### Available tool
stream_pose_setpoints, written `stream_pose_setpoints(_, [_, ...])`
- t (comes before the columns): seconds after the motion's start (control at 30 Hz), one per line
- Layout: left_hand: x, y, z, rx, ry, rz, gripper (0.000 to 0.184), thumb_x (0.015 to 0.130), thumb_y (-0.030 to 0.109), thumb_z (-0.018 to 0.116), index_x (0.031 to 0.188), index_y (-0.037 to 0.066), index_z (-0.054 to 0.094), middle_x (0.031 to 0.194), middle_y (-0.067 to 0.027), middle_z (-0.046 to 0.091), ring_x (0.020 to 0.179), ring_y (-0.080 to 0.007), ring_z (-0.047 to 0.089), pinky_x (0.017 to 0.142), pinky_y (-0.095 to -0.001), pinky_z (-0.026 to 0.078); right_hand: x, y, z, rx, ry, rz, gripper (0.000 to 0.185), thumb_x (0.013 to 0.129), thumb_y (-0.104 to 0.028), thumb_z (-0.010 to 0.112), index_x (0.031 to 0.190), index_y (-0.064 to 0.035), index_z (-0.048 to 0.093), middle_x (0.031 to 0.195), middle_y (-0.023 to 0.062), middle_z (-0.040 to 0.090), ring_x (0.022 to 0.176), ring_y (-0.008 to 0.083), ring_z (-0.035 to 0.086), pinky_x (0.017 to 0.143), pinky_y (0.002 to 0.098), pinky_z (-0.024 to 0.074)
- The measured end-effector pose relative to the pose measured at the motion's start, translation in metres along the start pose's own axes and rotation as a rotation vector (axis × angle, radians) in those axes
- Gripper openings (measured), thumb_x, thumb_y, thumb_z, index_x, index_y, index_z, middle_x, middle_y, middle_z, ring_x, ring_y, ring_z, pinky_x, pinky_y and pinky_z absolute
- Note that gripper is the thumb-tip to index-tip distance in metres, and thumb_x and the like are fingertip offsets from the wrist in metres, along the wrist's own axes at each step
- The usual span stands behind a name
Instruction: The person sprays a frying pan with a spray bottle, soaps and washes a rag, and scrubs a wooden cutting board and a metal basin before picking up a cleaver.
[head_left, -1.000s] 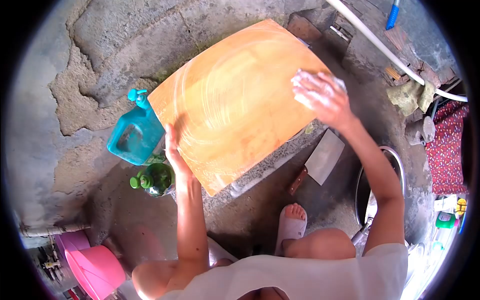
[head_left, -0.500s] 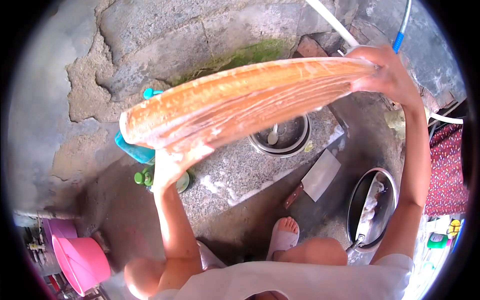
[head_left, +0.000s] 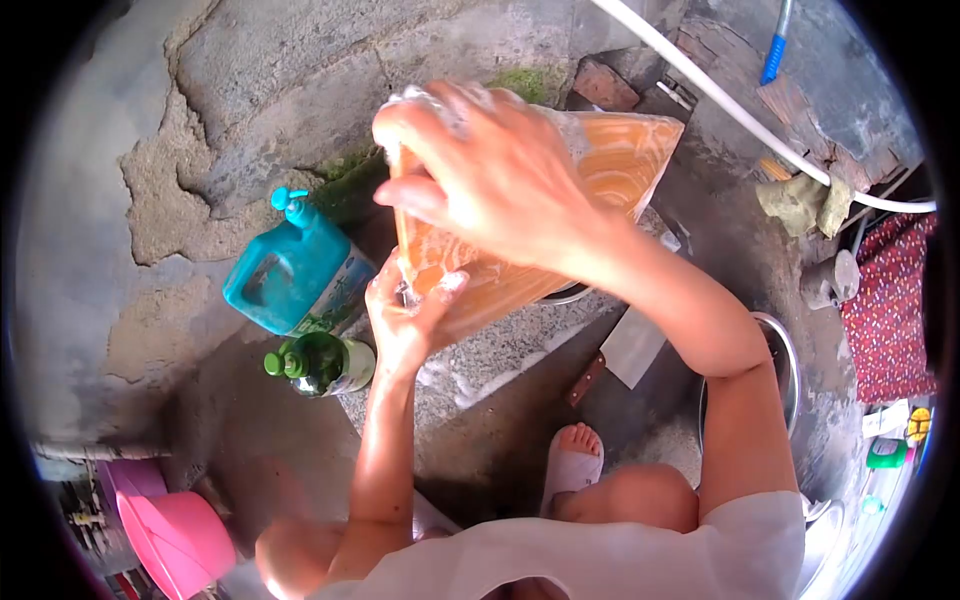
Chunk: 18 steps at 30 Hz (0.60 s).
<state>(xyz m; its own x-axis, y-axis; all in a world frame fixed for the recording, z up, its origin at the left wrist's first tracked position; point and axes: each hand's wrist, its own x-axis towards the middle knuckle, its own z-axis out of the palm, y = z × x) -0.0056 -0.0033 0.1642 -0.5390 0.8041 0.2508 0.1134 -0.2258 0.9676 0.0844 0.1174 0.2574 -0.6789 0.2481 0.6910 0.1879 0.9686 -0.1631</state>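
Orange, streaked with suds, the board (head_left: 490, 285) is held tilted above the granite slab (head_left: 480, 370), its underside hidden. The left hand (head_left: 408, 318) pinches the board's near left corner, thumb on the streaked face and fingers round the edge. The right hand (head_left: 500, 180), blurred and foamy, bends over the left edge higher up, thumb and fingers apart; I cannot tell whether it grips or only rubs. On that side room is tight: the teal jug (head_left: 290, 275) and the green bottle (head_left: 325, 362) stand just beside the left hand and wrist. Along the board's lower edge, a bit of metal rim (head_left: 565, 293) shows over the slab. The slab's front edge is soapy, and floor (head_left: 470, 450) lies open between it and the feet. The cleaver (head_left: 632, 345) lies right of that edge, partly behind the right forearm. Beyond the board's far right edge there is bare ground, then the white hose (head_left: 720, 90).
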Motion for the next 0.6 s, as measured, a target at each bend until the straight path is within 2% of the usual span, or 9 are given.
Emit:
stream_pose_setpoints(0.03, [-0.001, -0.002, 0.000, -0.031, 0.039, -0.006, 0.029, 0.067, 0.005, 0.068, 0.095, 0.000, 0.060, 0.088, -0.0043, 0.062, 0.080, -0.0109, 0.055, 0.076, -0.0260, 0.043, -0.004, 0.014, 0.005, 0.010, 0.077, -0.062, 0.027, 0.074, -0.013, 0.059, 0.099, -0.0082, 0.049, 0.094, 0.0131, 0.058, 0.088, 0.0286, 0.056, 0.077, 0.0404, 0.0432])
stream_pose_setpoints(0.1, [-0.003, 0.001, -0.010, -0.042, 0.061, -0.023, 0.032, 0.067, 0.003, 0.067, 0.098, 0.000, 0.059, 0.090, -0.0046, 0.061, 0.081, -0.0115, 0.054, 0.077, -0.0263, 0.042, -0.037, 0.083, -0.002, -0.221, 0.134, -0.076, 0.029, 0.077, -0.034, 0.057, 0.096, -0.0111, 0.053, 0.088, 0.0119, 0.060, 0.080, 0.0264, 0.059, 0.071, 0.0405, 0.0466])
stream_pose_setpoints(0.17, [-0.002, 0.003, -0.019, -0.170, 0.063, -0.035, 0.032, 0.067, 0.003, 0.067, 0.098, 0.000, 0.059, 0.094, -0.0054, 0.060, 0.083, -0.0128, 0.054, 0.078, -0.0276, 0.042, -0.081, 0.169, -0.016, -0.261, 0.052, 0.156, 0.025, 0.084, -0.031, 0.049, 0.097, -0.0098, 0.051, 0.087, 0.0125, 0.060, 0.086, 0.0254, 0.057, 0.078, 0.0404, 0.0437])
stream_pose_setpoints(0.23, [0.000, -0.002, -0.020, -0.171, 0.056, -0.066, 0.033, 0.069, 0.004, 0.065, 0.101, -0.001, 0.057, 0.096, -0.0057, 0.059, 0.087, -0.0138, 0.053, 0.081, -0.0286, 0.041, -0.111, 0.201, -0.010, -0.035, 0.213, 0.337, 0.027, 0.090, -0.028, 0.036, 0.094, -0.0034, 0.048, 0.089, 0.0155, 0.056, 0.088, 0.0264, 0.055, 0.078, 0.0373, 0.0415])
stream_pose_setpoints(0.27, [0.000, -0.006, -0.014, -0.214, 0.064, -0.096, 0.033, 0.070, 0.004, 0.065, 0.102, -0.001, 0.057, 0.096, -0.0057, 0.059, 0.088, -0.0138, 0.053, 0.081, -0.0286, 0.041, -0.116, 0.216, 0.008, 0.161, 0.388, 0.392, 0.019, 0.089, -0.020, 0.041, 0.095, -0.0039, 0.049, 0.091, 0.0170, 0.055, 0.086, 0.0297, 0.054, 0.076, 0.0367, 0.0405])
stream_pose_setpoints(0.4, [-0.002, -0.026, -0.003, -0.337, 0.116, -0.247, 0.040, 0.071, 0.008, 0.065, 0.108, 0.001, 0.052, 0.097, -0.0069, 0.059, 0.090, -0.0162, 0.054, 0.081, -0.0304, 0.041, -0.105, 0.210, 0.017, -0.141, 0.765, 0.677, 0.017, 0.081, -0.003, 0.050, 0.098, -0.0056, 0.052, 0.087, 0.0173, 0.056, 0.080, 0.0324, 0.054, 0.073, 0.0377, 0.0415])
stream_pose_setpoints(0.5, [-0.003, -0.028, 0.002, -0.405, 0.166, -0.309, 0.037, 0.073, 0.006, 0.062, 0.109, 0.001, 0.051, 0.098, -0.0075, 0.058, 0.090, -0.0167, 0.055, 0.082, -0.0312, 0.042, -0.085, 0.158, 0.012, -0.134, 0.569, 0.440, 0.019, 0.080, -0.002, 0.051, 0.098, -0.0059, 0.053, 0.084, 0.0136, 0.057, 0.074, 0.0274, 0.056, 0.068, 0.0347, 0.0445])
stream_pose_setpoints(0.53, [-0.004, -0.029, 0.006, -0.431, 0.179, -0.327, 0.038, 0.073, 0.006, 0.062, 0.109, 0.001, 0.051, 0.099, -0.0077, 0.058, 0.090, -0.0171, 0.055, 0.082, -0.0316, 0.042, -0.076, 0.119, 0.026, 0.114, 0.486, 0.427, 0.018, 0.080, -0.003, 0.051, 0.097, -0.0059, 0.054, 0.085, 0.0098, 0.057, 0.076, 0.0224, 0.057, 0.070, 0.0312, 0.0453])
stream_pose_setpoints(0.6, [-0.004, -0.028, 0.016, -0.470, 0.178, -0.375, 0.041, 0.073, 0.008, 0.063, 0.111, 0.002, 0.049, 0.100, -0.0082, 0.058, 0.092, -0.0180, 0.055, 0.082, -0.0323, 0.043, -0.072, 0.058, 0.063, 0.280, 0.188, 0.329, 0.028, 0.082, -0.018, 0.050, 0.108, -0.0094, 0.050, 0.105, 0.0098, 0.050, 0.097, 0.0226, 0.046, 0.083, 0.0378, 0.0369])
